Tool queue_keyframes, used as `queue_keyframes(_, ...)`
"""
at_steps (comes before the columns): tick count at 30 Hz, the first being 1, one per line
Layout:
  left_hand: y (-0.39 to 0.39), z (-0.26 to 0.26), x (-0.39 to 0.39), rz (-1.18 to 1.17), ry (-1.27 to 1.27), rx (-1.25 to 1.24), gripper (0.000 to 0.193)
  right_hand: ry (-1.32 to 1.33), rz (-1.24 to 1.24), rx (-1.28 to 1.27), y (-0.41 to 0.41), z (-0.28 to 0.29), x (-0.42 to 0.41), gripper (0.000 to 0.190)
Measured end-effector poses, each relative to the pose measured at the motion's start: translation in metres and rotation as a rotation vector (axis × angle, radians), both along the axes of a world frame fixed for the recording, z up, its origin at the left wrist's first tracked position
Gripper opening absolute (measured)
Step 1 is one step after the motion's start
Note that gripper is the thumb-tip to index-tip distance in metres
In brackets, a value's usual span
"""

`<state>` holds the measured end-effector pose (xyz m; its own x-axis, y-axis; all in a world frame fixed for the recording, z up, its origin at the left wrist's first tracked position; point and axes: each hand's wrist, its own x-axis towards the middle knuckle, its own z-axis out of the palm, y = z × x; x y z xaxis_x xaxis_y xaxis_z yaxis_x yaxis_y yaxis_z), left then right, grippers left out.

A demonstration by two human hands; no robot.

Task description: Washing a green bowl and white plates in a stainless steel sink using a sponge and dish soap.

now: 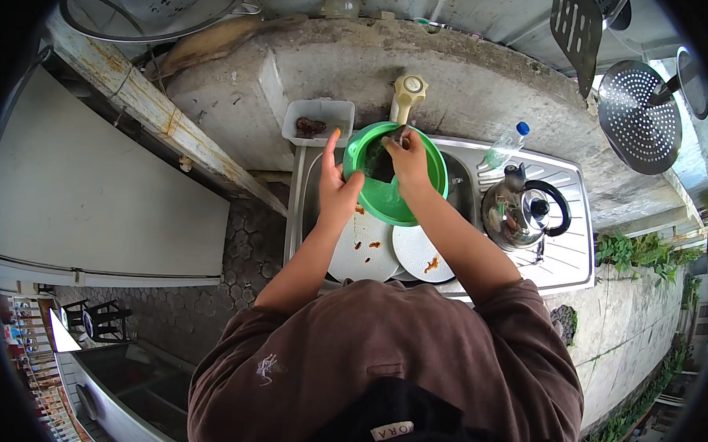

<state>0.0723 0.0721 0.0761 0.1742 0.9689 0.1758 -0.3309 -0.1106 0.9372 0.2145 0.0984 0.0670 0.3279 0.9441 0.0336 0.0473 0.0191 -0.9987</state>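
Over the sink I hold a green plastic bowl (384, 206), tilted under the tap (409, 92). My left hand (339, 188) grips its left side, thumb over the rim and index finger pointing up. Inside the bowl, the fingers of my right hand (408, 164) pinch something dark (379, 160), perhaps a scrubber or cloth; my fingers partly cover it. Two white plates, a larger plate (352, 256) and a smaller plate (419, 254), lie below in the steel sink (295, 230). Reddish-brown food bits stick to both.
A white plastic tub (289, 123) with a dark lump (309, 126) stands behind the sink. On the drainboard (572, 254) are a steel kettle (511, 225) and a clear bottle (505, 147) with a blue cap. A slotted turner (575, 35) and a skimmer (637, 121) hang at upper right.
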Motion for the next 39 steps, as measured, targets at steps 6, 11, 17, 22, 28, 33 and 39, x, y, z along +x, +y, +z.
queue_keyframes(6,-0.003,0.003,0.000,-0.067,-0.067,0.025,0.077,-0.876,0.350,0.325,-0.022,-0.003,-0.004,0.014)
queue_keyframes(11,0.004,-0.006,-0.015,0.054,-0.045,0.025,0.079,-0.922,0.879,0.041,-0.038,0.004,0.007,0.007)
queue_keyframes(17,0.003,0.002,-0.019,-0.092,0.063,-0.043,0.084,-1.846,0.919,0.248,-0.030,0.022,0.038,0.008)
queue_keyframes(22,0.000,0.009,-0.017,-0.090,0.048,-0.063,0.085,-1.780,0.688,0.753,-0.003,0.016,0.043,0.012)
queue_keyframes(28,-0.003,0.003,-0.015,0.107,-0.046,0.101,0.078,-1.561,0.738,-0.239,-0.023,0.023,-0.008,0.020)
queue_keyframes(33,-0.017,-0.007,-0.005,0.075,0.078,0.092,0.076,-0.767,0.816,-0.225,-0.033,0.015,-0.015,0.030)
queue_keyframes(39,-0.010,0.001,-0.018,0.078,-0.080,-0.005,0.070,-0.726,0.366,0.123,-0.024,0.068,0.013,0.023)
